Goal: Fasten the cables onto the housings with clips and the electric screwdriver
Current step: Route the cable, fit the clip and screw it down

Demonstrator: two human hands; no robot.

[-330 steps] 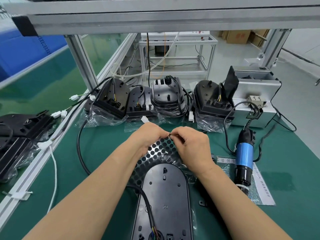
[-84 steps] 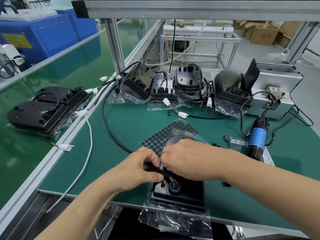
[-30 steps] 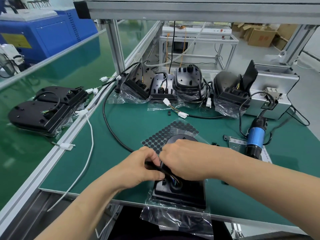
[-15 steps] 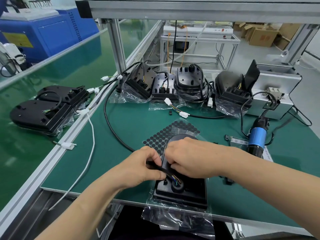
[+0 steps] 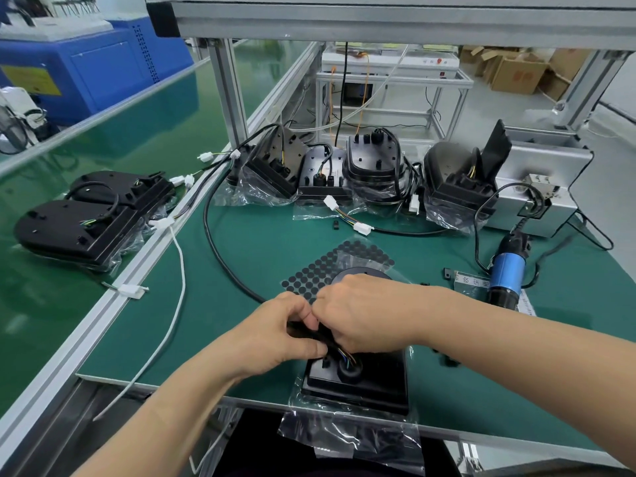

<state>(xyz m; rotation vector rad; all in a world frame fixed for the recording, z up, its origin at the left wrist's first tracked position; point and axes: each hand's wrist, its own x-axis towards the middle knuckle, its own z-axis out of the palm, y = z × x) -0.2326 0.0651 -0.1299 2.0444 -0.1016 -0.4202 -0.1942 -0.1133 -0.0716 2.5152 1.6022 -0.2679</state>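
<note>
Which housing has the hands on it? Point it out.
The housing at the near table edge, under the left hand and right hand. The others sit untouched along the back or on the left belt.

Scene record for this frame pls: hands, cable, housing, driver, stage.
left hand: pinches the cable beside the housing
right hand: curled over the cable at the housing's entry; grip hidden
housing: at the near edge of the bench, in a clear bag
electric screwdriver: lying on the bench, right side, untouched
other housings: row at the bench's back
stage: cable in hand, screwing not yet begun
</note>
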